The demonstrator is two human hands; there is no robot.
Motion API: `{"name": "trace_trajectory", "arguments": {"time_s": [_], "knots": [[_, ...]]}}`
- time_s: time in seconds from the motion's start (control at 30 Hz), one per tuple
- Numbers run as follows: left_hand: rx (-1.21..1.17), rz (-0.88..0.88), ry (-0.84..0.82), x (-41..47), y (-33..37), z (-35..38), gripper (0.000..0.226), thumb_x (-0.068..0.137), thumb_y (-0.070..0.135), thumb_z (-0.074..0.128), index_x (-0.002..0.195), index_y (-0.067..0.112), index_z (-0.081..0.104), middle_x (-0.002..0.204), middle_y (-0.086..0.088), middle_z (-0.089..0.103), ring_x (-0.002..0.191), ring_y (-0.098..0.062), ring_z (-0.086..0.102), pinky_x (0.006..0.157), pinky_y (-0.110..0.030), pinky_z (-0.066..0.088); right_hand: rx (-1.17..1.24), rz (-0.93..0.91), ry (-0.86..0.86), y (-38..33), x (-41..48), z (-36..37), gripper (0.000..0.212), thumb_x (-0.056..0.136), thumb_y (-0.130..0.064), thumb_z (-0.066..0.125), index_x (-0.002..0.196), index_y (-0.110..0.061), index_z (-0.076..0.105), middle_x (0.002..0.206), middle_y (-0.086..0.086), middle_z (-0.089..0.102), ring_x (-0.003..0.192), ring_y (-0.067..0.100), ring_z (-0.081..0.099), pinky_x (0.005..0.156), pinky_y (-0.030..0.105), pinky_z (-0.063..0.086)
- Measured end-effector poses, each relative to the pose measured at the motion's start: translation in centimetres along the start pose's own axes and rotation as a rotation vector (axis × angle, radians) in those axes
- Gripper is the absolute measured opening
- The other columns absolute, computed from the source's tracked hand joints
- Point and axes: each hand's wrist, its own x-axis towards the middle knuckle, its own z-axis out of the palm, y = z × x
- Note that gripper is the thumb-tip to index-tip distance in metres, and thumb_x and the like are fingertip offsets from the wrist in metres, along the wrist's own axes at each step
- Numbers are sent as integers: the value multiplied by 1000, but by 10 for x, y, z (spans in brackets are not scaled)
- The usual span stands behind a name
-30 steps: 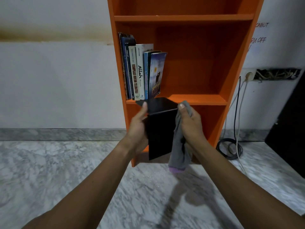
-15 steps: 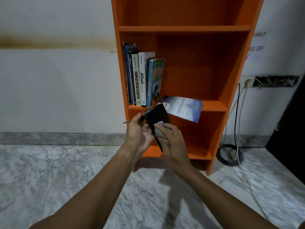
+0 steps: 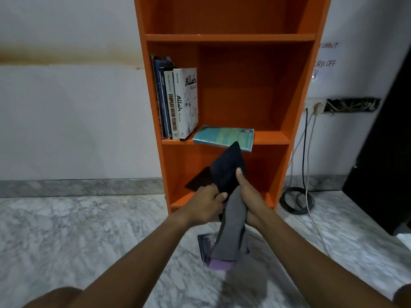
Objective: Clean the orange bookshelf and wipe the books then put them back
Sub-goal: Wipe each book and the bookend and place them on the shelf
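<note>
Grey cloth (image 3: 231,230) now hangs from right hand (image 3: 251,196); teal book (image 3: 224,136) fallen flat

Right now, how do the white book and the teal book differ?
The white book stands upright at the row's end; the teal book lies flat, overhanging the front edge. The white book shows black lettering; the teal book none legible. Both rest on the same orange shelf.

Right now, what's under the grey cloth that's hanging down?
A dark blue book lies on the marble floor below the grey cloth. Only its left part shows; the cloth covers the rest, so its cover cannot be read.
</note>
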Motion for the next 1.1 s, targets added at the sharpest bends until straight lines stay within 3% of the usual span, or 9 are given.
{"name": "trace_trajectory", "arguments": {"time_s": [0.13, 0.23, 0.37, 0.47, 0.53, 0.7, 0.83, 1.0, 1.1], "knots": [[300, 66, -59, -6, -18, 5, 39, 108, 20, 41, 146, 19, 46, 164, -8, 31, 153, -31, 20, 113, -57, 33, 154, 34, -50, 7, -3, -14, 99, 81, -84, 40, 109, 5, 72, 75, 22, 67, 60, 29, 62, 53, 32, 55], [512, 57, -123, -8, -34, 7, 52, 106, 14, 37, 157, 22, 31, 170, -4, 12, 157, -23, -5, 120, -66, 16, 307, 68, -72, 1, -4, -31, 101, 78, -87, 48, 108, 6, 74, 90, 25, 71, 69, 32, 66, 66, 37, 55], [718, 157, -186, -13, -37, 12, 56, 103, 7, 35, 157, 21, 34, 170, 6, 9, 157, -25, -8, 121, -63, 15, 261, 153, 15, 3, 1, -38, 80, 68, -47, 84, 130, 0, 65, 130, 24, 66, 93, 34, 69, 79, 40, 57], [711, 184, -179, -18, -39, 16, 48, 109, 19, 35, 156, 24, 37, 170, 6, 14, 157, -26, -5, 121, -61, 16, 200, 162, 51, 4, -7, -35, 16, 81, -18, 69, 89, -3, 72, 85, 17, 73, 67, 31, 68, 64, 35, 55], [697, 162, -140, -19, -43, 20, 48, 110, 26, 35, 157, 33, 32, 169, 8, 15, 157, -27, -5, 120, -62, 16, 204, 182, 81, 5, -9, -36, 20, 87, -9, 56, 69, -4, 63, 69, 15, 65, 58, 30, 62, 59, 34, 52], [309, -22, 75, -15, -45, 22, 68, 94, 19, 60, 155, 38, 36, 170, 7, 9, 157, -28, -7, 122, -63, 17, 254, 132, 86, 14, -4, -30, 21, 85, -4, 39, 69, -3, 52, 59, 16, 56, 42, 26, 54, 43, 24, 45], [-419, -151, 165, -16, -40, 23, 92, 81, 0, 66, 160, 28, 26, 170, 5, 4, 154, -16, 15, 111, -34, 45, 264, 142, -53, 21, -4, -27, 7, 66, -6, 45, 71, -7, 49, 56, 12, 54, 43, 22, 51, 45, 27, 43], [-1101, -418, 270, -15, -29, 32, 99, 77, -7, 39, 162, 33, 7, 160, -6, 39, 105, -26, 67, 105, -53, 48, 267, 150, 18, 26, -1, -26, 6, 70, -7, 47, 76, -7, 51, 65, 12, 52, 48, 21, 50, 53, 29, 42], [-1296, -530, 282, -21, -32, 41, 64, 89, 4, 36, 151, 22, 39, 135, -15, 65, 100, -41, 72, 103, -54, 50, 232, 156, 73, 37, 3, -38, 18, 86, -5, 45, 69, -8, 50, 61, 12, 51, 47, 22, 52, 56, 32, 44]]}}
